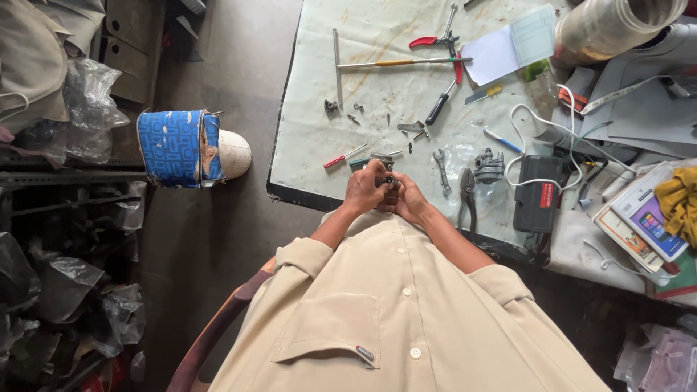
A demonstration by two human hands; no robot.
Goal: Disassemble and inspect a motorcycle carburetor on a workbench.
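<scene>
Grip: left hand [363, 190], right hand [411, 201] closed round small metal part [388, 179] | part between fingertips

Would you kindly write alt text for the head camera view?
Both hands, left hand and right hand, grip a small dark metal part at the edge of a workbench strewn with pliers, a wrench and a red screwdriver.

Our fingers [377, 181] hide most of the small metal part [388, 179] (kind unclear); the clear roll [617, 22] is cut off at the top edge.
</scene>
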